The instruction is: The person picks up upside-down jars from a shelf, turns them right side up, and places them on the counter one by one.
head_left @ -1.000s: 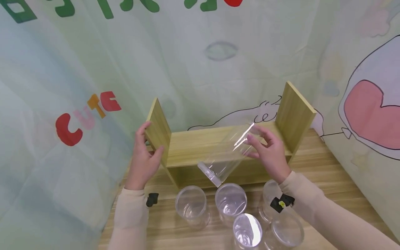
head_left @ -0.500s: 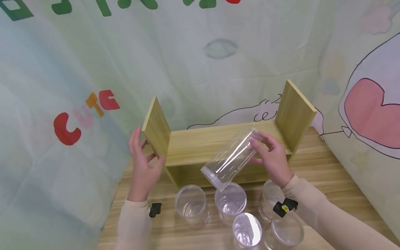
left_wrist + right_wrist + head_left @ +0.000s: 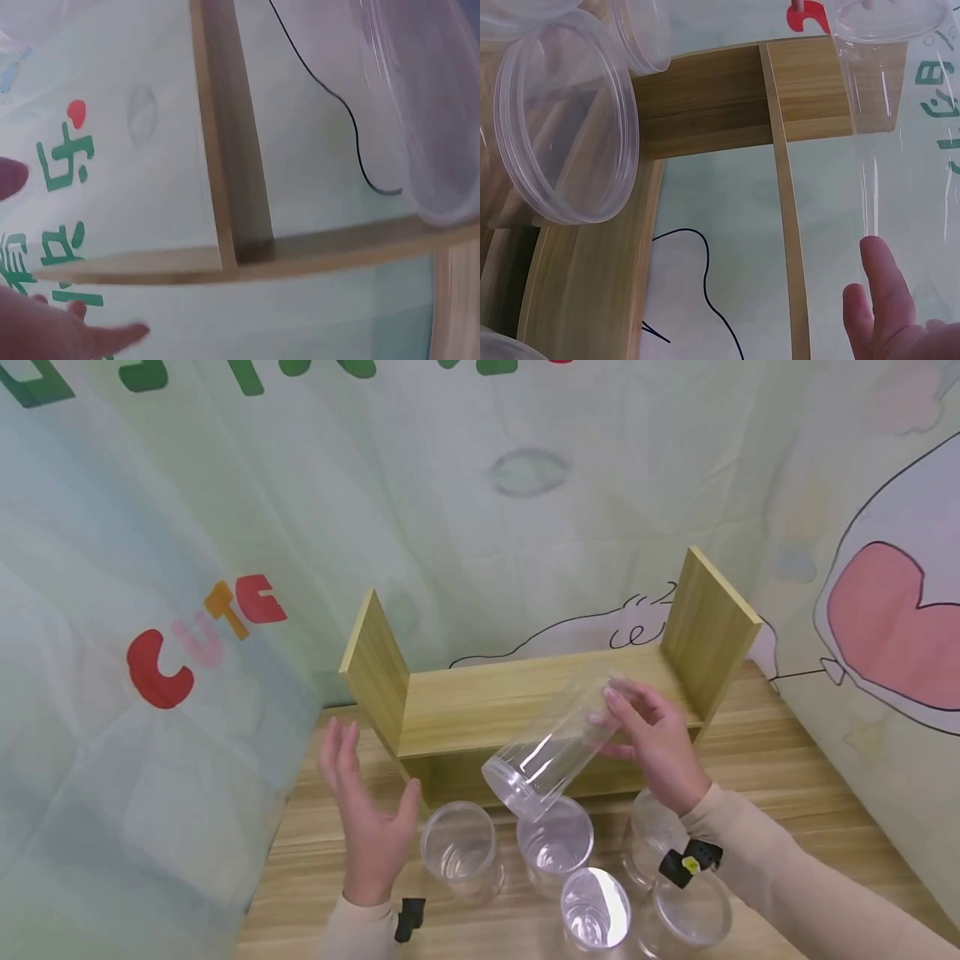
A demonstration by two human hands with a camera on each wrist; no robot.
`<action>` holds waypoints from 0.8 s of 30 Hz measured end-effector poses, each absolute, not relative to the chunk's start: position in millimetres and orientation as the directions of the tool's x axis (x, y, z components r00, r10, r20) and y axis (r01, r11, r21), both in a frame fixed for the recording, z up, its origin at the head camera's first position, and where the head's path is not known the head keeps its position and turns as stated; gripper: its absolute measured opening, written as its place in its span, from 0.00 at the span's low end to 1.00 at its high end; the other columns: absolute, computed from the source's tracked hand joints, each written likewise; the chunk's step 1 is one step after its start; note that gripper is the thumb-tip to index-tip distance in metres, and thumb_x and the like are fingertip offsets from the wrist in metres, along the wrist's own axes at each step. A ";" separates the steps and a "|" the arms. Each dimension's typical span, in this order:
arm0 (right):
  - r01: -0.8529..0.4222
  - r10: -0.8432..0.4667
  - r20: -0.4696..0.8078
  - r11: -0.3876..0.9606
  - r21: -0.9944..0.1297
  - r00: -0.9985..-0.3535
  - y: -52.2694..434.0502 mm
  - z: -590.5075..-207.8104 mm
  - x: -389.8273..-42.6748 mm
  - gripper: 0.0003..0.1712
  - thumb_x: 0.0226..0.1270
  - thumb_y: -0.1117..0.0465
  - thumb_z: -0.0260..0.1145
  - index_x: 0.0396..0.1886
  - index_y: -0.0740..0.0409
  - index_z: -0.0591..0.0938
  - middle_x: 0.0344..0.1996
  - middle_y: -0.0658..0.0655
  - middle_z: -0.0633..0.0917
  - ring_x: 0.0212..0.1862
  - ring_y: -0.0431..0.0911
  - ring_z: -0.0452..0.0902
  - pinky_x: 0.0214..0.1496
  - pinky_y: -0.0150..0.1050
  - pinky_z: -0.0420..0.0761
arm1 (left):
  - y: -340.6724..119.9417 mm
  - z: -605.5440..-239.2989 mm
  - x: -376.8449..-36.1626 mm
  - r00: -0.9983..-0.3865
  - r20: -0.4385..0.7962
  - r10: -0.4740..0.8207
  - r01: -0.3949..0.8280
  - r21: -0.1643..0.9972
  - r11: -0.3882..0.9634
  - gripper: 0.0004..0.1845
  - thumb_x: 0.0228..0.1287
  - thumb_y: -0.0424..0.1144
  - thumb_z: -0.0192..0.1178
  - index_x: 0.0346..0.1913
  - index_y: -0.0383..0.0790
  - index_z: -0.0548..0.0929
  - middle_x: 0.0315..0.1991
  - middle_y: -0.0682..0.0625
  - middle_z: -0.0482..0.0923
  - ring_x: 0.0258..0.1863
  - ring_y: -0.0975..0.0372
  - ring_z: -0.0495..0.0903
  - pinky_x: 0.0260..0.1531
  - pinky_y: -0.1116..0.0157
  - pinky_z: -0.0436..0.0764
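Observation:
My right hand (image 3: 660, 747) grips a tall clear plastic jar (image 3: 547, 747) near its upper end, thumb on one side and fingers on the other. The jar is tilted in front of the wooden shelf (image 3: 480, 702), its ringed end pointing down to the left. In the right wrist view the jar's clear wall (image 3: 885, 180) runs above my fingertips (image 3: 881, 259). My left hand (image 3: 371, 831) holds nothing; its fingers are spread beside the shelf's left side panel (image 3: 375, 677). In the left wrist view its fingers (image 3: 67, 330) show at the lower left.
Several clear jars stand in front of the shelf, among them a left one (image 3: 459, 843), a middle one (image 3: 555, 847) and a front one (image 3: 596, 910). The shelf's right panel (image 3: 708, 639) rises above the wood-grain table (image 3: 795, 827). A printed curtain (image 3: 525, 543) hangs behind.
My left hand has come off the left panel and moved down and toward me. The jar in my right hand has turned a little and shifted slightly lower.

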State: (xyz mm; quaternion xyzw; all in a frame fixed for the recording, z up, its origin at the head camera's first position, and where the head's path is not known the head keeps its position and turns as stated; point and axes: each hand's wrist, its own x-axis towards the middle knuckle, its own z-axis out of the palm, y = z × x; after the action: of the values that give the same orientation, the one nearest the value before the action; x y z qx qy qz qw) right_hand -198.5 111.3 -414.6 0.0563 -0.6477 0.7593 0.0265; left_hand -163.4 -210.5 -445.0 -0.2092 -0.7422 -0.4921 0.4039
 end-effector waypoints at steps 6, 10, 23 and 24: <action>-0.071 -0.030 0.080 -0.221 -0.973 -0.996 110.4 -413.5 -195.6 0.33 0.76 0.51 0.59 0.70 0.68 0.64 0.63 0.64 0.70 0.45 0.45 0.83 0.45 0.49 0.84 | -186.7 -452.6 -146.4 -0.544 0.838 0.046 0.791 0.494 0.362 0.47 0.44 0.25 0.62 0.70 0.23 0.53 0.72 0.27 0.46 0.73 0.40 0.48 0.70 0.50 0.54; -0.045 -0.038 0.055 -0.225 -0.973 -0.998 110.2 -413.8 -194.1 0.35 0.77 0.51 0.57 0.70 0.70 0.61 0.61 0.64 0.69 0.45 0.45 0.83 0.46 0.49 0.84 | -174.0 -457.2 -139.4 -0.521 0.847 0.111 0.837 0.480 0.265 0.48 0.44 0.24 0.63 0.70 0.23 0.53 0.72 0.25 0.44 0.73 0.41 0.49 0.70 0.51 0.59; 0.052 -0.145 -0.028 -0.163 -0.985 -0.989 106.5 -413.4 -192.7 0.33 0.77 0.49 0.56 0.64 0.74 0.65 0.56 0.67 0.72 0.42 0.48 0.84 0.46 0.51 0.84 | -133.0 -464.5 -123.7 -0.536 0.833 0.139 0.844 0.526 0.103 0.53 0.50 0.29 0.74 0.74 0.35 0.50 0.74 0.30 0.42 0.71 0.40 0.58 0.40 0.48 0.83; 0.060 -0.158 -0.036 -0.153 -0.986 -0.987 106.2 -413.0 -192.8 0.33 0.77 0.48 0.56 0.64 0.74 0.65 0.56 0.67 0.73 0.42 0.48 0.84 0.46 0.51 0.84 | -130.7 -463.9 -122.7 -0.544 0.829 0.131 0.839 0.533 0.108 0.52 0.51 0.32 0.75 0.74 0.34 0.51 0.74 0.30 0.43 0.70 0.41 0.58 0.40 0.50 0.84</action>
State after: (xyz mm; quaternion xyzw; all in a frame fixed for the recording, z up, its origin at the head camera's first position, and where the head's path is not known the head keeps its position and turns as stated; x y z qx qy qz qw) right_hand -192.8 106.2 -413.0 0.0378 -0.6468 0.7583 -0.0721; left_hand -122.7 -130.7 -463.9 -0.3593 -0.6746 -0.5629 0.3145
